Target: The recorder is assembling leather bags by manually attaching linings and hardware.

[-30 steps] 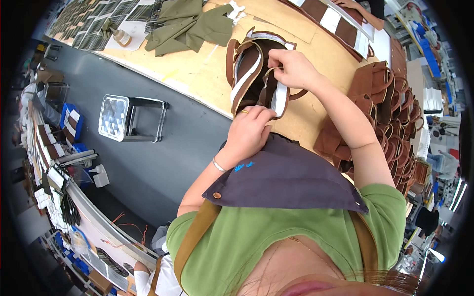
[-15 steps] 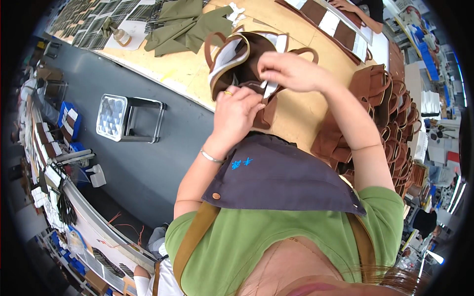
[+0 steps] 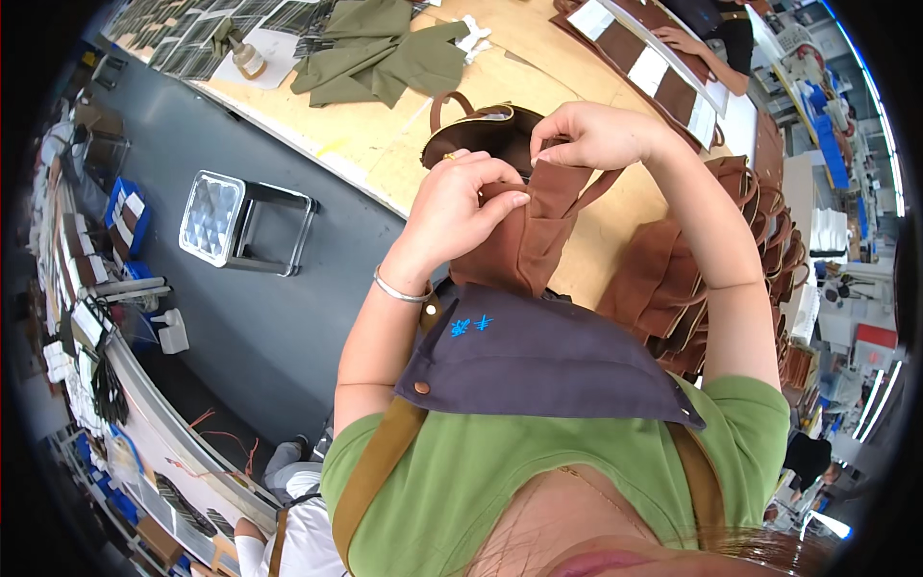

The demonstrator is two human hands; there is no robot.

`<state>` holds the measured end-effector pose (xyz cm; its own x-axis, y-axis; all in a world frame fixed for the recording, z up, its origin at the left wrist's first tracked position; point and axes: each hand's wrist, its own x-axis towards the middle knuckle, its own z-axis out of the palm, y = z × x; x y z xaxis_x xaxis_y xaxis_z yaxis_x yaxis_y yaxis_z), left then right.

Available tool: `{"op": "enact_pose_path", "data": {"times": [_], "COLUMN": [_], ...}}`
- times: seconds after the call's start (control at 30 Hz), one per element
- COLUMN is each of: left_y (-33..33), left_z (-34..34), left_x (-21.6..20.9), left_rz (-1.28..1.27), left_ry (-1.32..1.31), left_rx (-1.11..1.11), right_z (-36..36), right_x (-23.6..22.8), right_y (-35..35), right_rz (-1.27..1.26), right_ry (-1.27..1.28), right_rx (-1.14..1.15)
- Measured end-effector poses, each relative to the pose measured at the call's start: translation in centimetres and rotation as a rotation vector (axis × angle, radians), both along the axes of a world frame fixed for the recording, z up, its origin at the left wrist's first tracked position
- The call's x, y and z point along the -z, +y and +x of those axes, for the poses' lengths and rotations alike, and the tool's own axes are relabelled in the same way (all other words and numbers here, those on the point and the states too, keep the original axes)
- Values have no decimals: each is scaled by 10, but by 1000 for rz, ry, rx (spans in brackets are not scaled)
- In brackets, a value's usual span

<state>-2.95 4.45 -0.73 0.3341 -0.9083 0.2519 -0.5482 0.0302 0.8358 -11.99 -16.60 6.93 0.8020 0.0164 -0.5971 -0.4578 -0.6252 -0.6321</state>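
A reddish-brown handbag (image 3: 510,250) stands at the near edge of the table, its mouth gaping away from me and showing a dark inside. One looped handle rises at its far side, another at its right. My left hand (image 3: 463,207) pinches the upper edge of the bag's near side, thumb and fingers closed on it. To its right, my right hand (image 3: 601,139) is closed on the same rim, just above a flat brown strap or tab. What the fingertips press inside the rim is hidden.
Right of the bag lies a heap of similar brown bags (image 3: 663,269). Olive fabric pieces (image 3: 385,62) and a glass bottle (image 3: 248,63) lie farther off on the wooden table (image 3: 356,144). A stool (image 3: 245,221) stands on the left floor. A co-worker's hand (image 3: 681,40) rests at the far right.
The bag has been tipped, so its brown outer side now faces me and the pale lining is mostly hidden. The white piece by my right hand is out of sight.
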Motion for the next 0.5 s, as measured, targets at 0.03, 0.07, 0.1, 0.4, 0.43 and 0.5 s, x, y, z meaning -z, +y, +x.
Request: {"op": "enact_pose_path", "data": {"times": [0.03, 0.07, 0.1, 0.4, 0.43, 0.5], "left_y": [0, -1, -1, -3, -4, -7], "left_z": [-3, -7, -9, -4, -4, -5], "left_x": [2, 4, 6, -3, -2, 2], "left_rz": [-31, -62, -89, 4, -24, -75], "left_ry": [19, 37, 54, 44, 43, 40], "left_rx": [-25, -51, -80, -14, -5, 12], "right_z": [-1, -1, -1, -5, -9, -10], "right_x": [7, 8, 8, 1, 6, 4], "right_y": [-5, -5, -2, -3, -8, -8], "right_rz": [-9, -13, -13, 120, 138, 145], "right_ry": [-64, -79, -95, 9, 2, 22], "right_rx": [-51, -68, -88, -61, -55, -31]}}
